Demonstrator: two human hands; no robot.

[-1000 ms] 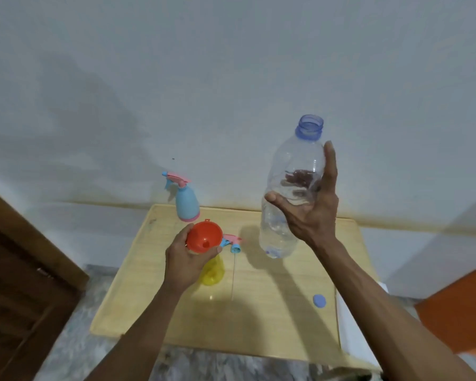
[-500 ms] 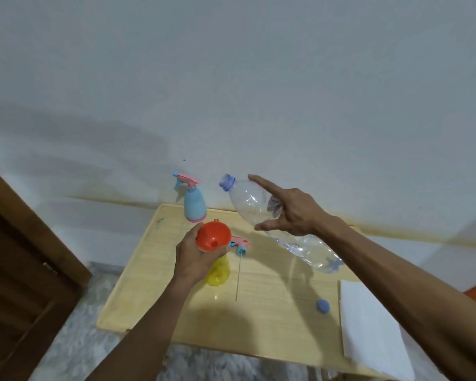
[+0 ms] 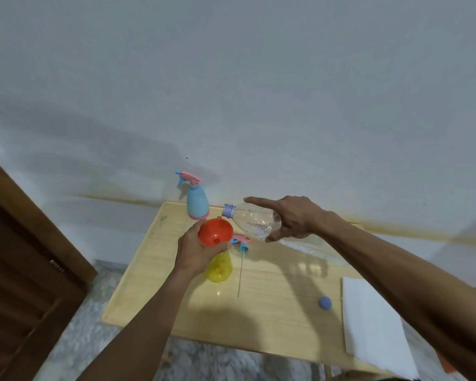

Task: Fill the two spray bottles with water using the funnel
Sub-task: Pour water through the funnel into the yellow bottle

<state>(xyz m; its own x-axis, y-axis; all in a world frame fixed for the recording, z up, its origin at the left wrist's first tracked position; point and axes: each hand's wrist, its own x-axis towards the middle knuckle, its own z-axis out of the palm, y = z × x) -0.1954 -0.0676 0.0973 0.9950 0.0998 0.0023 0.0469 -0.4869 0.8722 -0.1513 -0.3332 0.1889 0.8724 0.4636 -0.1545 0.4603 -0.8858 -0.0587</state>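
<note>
Tipped further since a moment ago, the clear water bottle [image 3: 256, 223] gripped by the right hand [image 3: 294, 219] now has its mouth at the orange funnel [image 3: 215, 232], which the left hand [image 3: 197, 253] clasps atop the yellow spray bottle [image 3: 219, 266] at frame centre.

One head-worn wide-angle view looks forward and down from above the near edge of the tabletop [image 3: 272, 320], close over it. The wall [image 3: 259, 92] fills the frame from 9 through 12 to 3 o'clock; both forearms enter from 6 o'clock.
</note>
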